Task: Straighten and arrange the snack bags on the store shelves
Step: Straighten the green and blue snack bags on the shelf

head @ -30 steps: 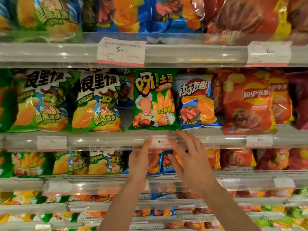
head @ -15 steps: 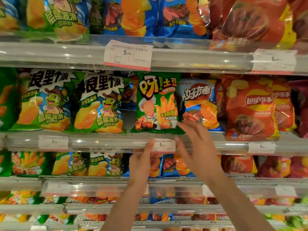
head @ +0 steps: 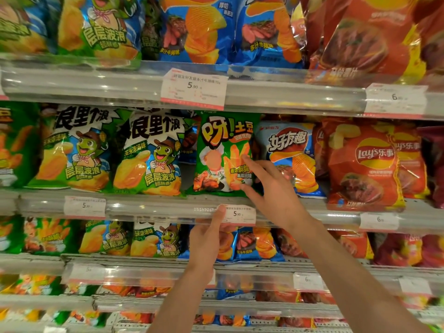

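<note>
The green bag (head: 222, 152) stands upright on the middle shelf (head: 144, 207), between a frog bag (head: 149, 155) at its 9 o'clock and a blue bag (head: 292, 155) at its 3 o'clock. The right hand (head: 274, 191) lies against its lower right corner, fingers spread and straight, touching the front. The left hand (head: 206, 239), at the bag's 6 o'clock, presses its thumb on the price tag (head: 240, 213); its other fingers are hidden.
</note>
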`<state>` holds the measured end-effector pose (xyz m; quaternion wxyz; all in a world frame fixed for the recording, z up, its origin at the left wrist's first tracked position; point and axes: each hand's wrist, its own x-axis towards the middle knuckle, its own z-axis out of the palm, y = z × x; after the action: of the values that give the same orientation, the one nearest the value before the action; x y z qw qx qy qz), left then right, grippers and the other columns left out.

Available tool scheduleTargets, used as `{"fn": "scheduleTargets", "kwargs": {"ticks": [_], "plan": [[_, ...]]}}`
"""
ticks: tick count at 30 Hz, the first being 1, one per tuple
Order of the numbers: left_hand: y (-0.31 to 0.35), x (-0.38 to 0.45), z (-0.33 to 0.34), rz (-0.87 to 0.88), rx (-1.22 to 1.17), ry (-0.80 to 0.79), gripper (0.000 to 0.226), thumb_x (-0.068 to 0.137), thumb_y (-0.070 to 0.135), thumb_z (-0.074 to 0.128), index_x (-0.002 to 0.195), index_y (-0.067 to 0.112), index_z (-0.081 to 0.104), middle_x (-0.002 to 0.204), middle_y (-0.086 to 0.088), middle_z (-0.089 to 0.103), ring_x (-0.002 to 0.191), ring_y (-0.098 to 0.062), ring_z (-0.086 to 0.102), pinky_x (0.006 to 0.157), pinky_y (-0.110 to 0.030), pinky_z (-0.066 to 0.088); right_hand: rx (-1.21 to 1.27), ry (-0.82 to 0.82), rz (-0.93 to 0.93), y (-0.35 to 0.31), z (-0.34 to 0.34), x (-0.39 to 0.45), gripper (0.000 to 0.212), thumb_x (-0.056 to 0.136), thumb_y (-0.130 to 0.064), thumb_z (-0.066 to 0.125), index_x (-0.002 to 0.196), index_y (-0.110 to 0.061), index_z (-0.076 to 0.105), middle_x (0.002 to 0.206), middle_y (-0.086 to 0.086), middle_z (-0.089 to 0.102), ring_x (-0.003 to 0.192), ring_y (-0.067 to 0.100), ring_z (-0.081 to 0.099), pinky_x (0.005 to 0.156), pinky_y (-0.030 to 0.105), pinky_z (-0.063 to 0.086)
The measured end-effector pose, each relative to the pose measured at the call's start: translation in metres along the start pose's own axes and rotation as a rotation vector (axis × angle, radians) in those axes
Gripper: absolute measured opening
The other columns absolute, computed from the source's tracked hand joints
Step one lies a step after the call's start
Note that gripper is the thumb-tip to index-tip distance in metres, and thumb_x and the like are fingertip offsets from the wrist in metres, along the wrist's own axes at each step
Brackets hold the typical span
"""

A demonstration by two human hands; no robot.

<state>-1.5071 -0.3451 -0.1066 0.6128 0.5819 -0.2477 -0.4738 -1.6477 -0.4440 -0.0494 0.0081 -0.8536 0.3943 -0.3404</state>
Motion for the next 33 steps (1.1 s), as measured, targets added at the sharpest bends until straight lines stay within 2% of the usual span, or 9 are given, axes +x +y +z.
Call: {"fn": "scheduleTargets", "kwargs": {"ticks": [4,9,15,18,20,23,27,31,33], "plan": [[0.002,0.0,-0.001,0.005,-0.002,-0.012,0.046,0.09,0.053,0.067,0.084,0.009,0.081,0.072,-0.006,0.079,0.073,-0.027,0.063,0.074,-0.038,0.05,0.044,0.005,0.016,0.0,0.0,0.0,0.067,0.095,-0.037,0.067,0.154,-0.029,0.037,0.134,0.004,0.052,0.095,0.022,0.065,0.081,0.045,0.059],[0.002,0.001,-0.001,-0.016,0.018,-0.008,0.048,0.09,0.054,0.067,0.062,0.017,0.081,0.073,-0.007,0.079,0.074,-0.028,0.064,0.075,-0.04,0.052,0.044,0.022,0.03,-0.001,0.004,0.002,0.066,0.094,-0.037,0.067,0.154,-0.027,0.04,0.132,0.005,0.053,0.092,0.02,0.065,0.077,0.044,0.06],[0.003,0.001,0.0,-0.036,-0.015,0.001,0.044,0.089,0.052,0.069,0.083,0.01,0.079,0.077,-0.007,0.08,0.075,-0.025,0.068,0.075,-0.037,0.056,0.057,0.028,0.024,-0.002,0.007,0.001,0.064,0.095,-0.04,0.061,0.153,-0.023,0.04,0.132,0.007,0.052,0.097,0.024,0.065,0.079,0.045,0.06],[0.003,0.001,0.0,-0.034,-0.037,-0.001,0.041,0.089,0.05,0.07,0.077,0.012,0.079,0.078,-0.01,0.08,0.073,-0.025,0.067,0.071,-0.035,0.055,0.046,0.016,0.016,-0.003,0.003,-0.001,0.065,0.096,-0.037,0.065,0.154,-0.025,0.038,0.136,0.006,0.05,0.102,0.021,0.062,0.082,0.042,0.059],[0.001,0.002,-0.002,-0.034,-0.035,-0.002,0.044,0.088,0.051,0.071,0.07,0.012,0.079,0.079,-0.015,0.079,0.071,-0.025,0.066,0.07,-0.035,0.054,0.042,0.047,0.027,-0.004,-0.004,-0.005,0.061,0.097,-0.035,0.063,0.153,-0.022,0.041,0.138,0.006,0.049,0.112,0.021,0.058,0.089,0.039,0.056],[-0.002,0.003,-0.002,-0.019,-0.053,0.002,0.044,0.088,0.049,0.071,0.069,0.01,0.079,0.082,-0.023,0.077,0.069,-0.025,0.064,0.069,-0.035,0.052,-0.021,0.162,0.056,0.006,-0.019,-0.014,0.052,0.096,-0.029,0.064,0.144,-0.014,0.052,0.137,0.011,0.05,0.119,0.028,0.054,0.1,0.046,0.051],[-0.009,0.004,0.001,-0.023,-0.099,-0.007,0.039,0.091,0.043,0.07,0.061,0.02,0.081,0.072,-0.011,0.076,0.067,-0.021,0.061,0.07,-0.035,0.049,-0.152,0.249,0.121,0.035,-0.041,-0.031,0.049,0.091,-0.026,0.071,0.137,-0.012,0.057,0.143,0.019,0.046,0.131,0.038,0.044,0.108,0.051,0.042],[-0.017,0.003,0.01,-0.015,-0.09,-0.054,0.028,0.091,0.035,0.072,0.088,0.008,0.079,0.079,-0.006,0.08,0.065,-0.013,0.065,0.071,-0.034,0.051,-0.106,0.227,0.29,0.056,-0.05,-0.049,0.064,0.087,-0.028,0.075,0.144,-0.011,0.05,0.143,0.021,0.045,0.13,0.04,0.045,0.107,0.051,0.043],[-0.019,0.002,0.015,0.002,-0.096,-0.051,0.025,0.093,0.029,0.071,0.086,0.006,0.077,0.074,-0.005,0.079,0.055,-0.008,0.065,0.065,-0.03,0.05,-0.092,0.173,0.356,0.059,-0.046,-0.055,0.066,0.091,-0.033,0.07,0.148,-0.012,0.045,0.14,0.019,0.051,0.127,0.038,0.05,0.103,0.049,0.046]]}}
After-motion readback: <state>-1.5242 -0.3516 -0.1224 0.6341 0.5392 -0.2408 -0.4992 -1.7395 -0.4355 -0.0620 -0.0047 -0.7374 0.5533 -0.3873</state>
